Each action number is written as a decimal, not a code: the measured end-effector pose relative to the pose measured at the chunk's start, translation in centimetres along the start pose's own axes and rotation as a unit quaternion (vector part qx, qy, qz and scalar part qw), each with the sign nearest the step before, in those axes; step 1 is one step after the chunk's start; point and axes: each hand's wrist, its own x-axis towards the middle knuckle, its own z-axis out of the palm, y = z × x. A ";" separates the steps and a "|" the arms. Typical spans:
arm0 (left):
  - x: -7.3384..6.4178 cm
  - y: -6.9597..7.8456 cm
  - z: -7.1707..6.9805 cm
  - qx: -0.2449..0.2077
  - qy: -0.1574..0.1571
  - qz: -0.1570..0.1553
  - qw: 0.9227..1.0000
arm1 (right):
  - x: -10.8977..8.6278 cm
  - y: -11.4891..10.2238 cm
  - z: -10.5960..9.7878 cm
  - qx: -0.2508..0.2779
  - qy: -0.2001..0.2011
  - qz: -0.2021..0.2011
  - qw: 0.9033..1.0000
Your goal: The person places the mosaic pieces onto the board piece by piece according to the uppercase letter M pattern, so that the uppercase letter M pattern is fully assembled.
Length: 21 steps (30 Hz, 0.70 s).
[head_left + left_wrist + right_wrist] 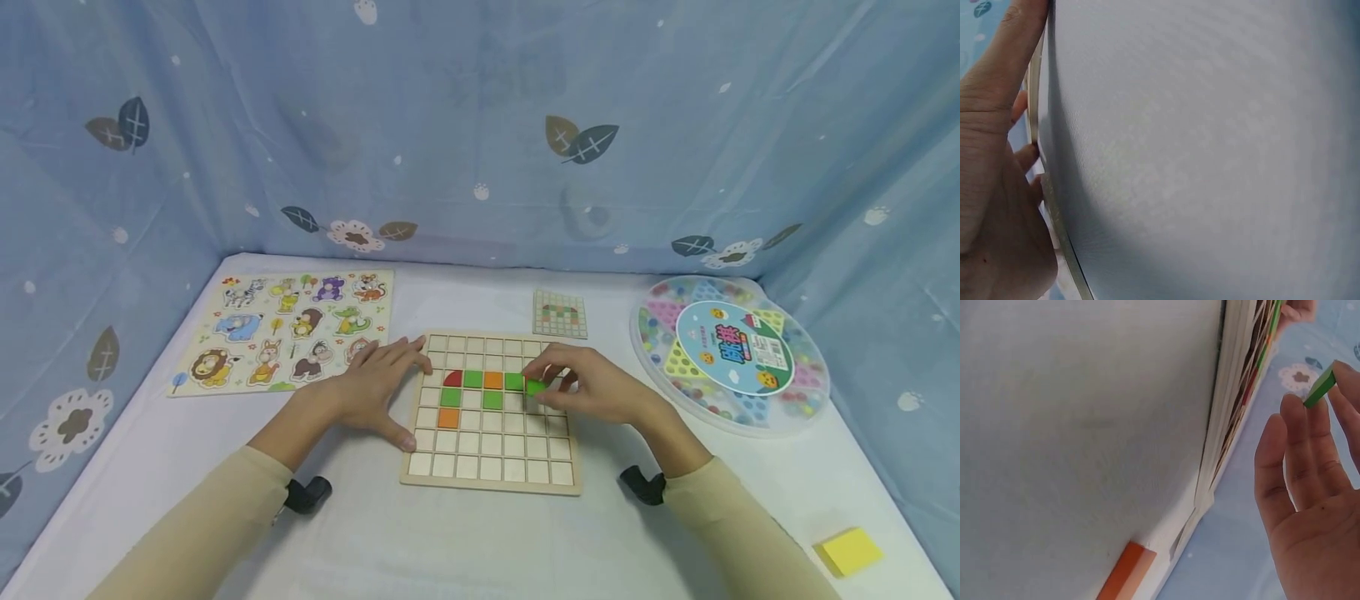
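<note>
A wooden grid board [491, 483] lies in front of me, with several green and orange square tiles and one red rounded tile [453, 379] in its cells. My left hand [375, 387] rests along the board's left edge, thumb and fingers spread. With thumb and fingers my right hand [592, 383] pinches a green tile [536, 387] over the right part of the grid, beside a green tile at the end of the upper row. The right wrist view shows this green tile [1320, 386] at the fingertips. Whether it touches the board I cannot tell.
A small pattern card [560, 314] lies behind the board. An animal puzzle board [285, 333] is at the left, a round clear case of coloured beads [731, 354] at the right. Near the front right corner sits a yellow block [850, 552]. Blue patterned cloth [480, 125] surrounds the table.
</note>
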 end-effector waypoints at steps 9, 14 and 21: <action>0.1 0.1 0.1 0.004 -0.005 -0.004 1.000 | 0.1 0.1 0.5 -0.022 -0.033 0.015 0.999; 0.1 0.1 0.1 0.007 -0.003 -0.002 1.000 | 0.2 0.2 0.6 -0.036 -0.028 0.004 0.999; 0.0 0.1 0.0 0.007 -0.004 -0.002 1.000 | 0.4 0.6 0.8 -0.052 -0.035 0.010 0.998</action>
